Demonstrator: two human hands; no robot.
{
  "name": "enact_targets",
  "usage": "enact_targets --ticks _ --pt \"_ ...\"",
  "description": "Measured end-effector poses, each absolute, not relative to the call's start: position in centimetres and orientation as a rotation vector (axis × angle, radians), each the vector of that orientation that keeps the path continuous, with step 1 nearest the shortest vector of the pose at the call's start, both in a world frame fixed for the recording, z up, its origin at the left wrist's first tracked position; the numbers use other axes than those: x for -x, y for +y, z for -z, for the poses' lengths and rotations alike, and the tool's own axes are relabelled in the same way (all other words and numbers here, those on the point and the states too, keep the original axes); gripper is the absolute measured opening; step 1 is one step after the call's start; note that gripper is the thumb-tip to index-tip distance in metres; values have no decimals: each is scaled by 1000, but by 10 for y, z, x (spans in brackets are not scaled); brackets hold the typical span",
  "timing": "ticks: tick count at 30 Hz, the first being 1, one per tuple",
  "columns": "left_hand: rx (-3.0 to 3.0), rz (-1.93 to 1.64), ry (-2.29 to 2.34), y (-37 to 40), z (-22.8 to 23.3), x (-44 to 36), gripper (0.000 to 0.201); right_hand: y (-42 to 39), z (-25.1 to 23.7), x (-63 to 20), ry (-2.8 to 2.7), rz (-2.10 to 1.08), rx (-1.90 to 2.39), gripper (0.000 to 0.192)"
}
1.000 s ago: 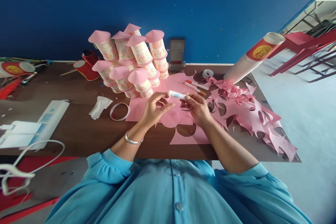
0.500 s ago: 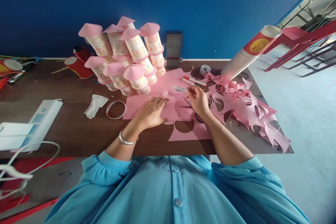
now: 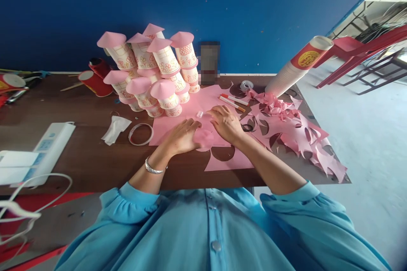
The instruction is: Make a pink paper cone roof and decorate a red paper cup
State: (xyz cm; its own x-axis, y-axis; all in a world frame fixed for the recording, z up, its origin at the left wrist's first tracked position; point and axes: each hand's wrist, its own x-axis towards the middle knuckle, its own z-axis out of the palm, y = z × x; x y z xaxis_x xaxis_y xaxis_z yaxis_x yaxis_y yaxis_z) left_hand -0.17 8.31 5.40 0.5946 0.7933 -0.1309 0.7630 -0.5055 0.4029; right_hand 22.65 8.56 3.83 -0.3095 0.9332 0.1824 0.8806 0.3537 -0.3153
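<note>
Pink rounded paper [image 3: 204, 137] is flanked by the loosely spread left hand [image 3: 182, 136] and the arched right hand [image 3: 226, 124], whose grip cannot be told.

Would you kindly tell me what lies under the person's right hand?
Pink paper shows around the right hand, with a small pale piece just beside it. Whatever lies directly beneath the hand is covered and cannot be seen.

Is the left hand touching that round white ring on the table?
Apart. The head view shows it: a stretch of pink paper is plainly visible between the left hand and the ring.
</note>
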Motion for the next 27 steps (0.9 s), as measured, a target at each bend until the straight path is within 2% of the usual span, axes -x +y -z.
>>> enact_targets --ticks 4,9,13,17,24,27 --pt "-2326 -334 1206 89 -46 6 52 91 -51 -228 -2416 -136 1672 40" --pt "-2181 -771 1455 106 -36 4 26 91 -49 -254 -2348 -54 1833 22" --pt "-2281 -641 1528 120 -42 -11 26 89 -40 -260 -2297 -72 1831 21" --pt "-2115 -613 1430 130 -51 -24 7 87 -33 -259 -2210 -102 1808 22" --pt "-1621 -845 1292 150 -46 -28 21 88 -30 -268 -1901 -231 1691 16" --pt "-1318 -909 1156 152 -40 -28 36 88 -29 -267 -1902 -257 1627 13"
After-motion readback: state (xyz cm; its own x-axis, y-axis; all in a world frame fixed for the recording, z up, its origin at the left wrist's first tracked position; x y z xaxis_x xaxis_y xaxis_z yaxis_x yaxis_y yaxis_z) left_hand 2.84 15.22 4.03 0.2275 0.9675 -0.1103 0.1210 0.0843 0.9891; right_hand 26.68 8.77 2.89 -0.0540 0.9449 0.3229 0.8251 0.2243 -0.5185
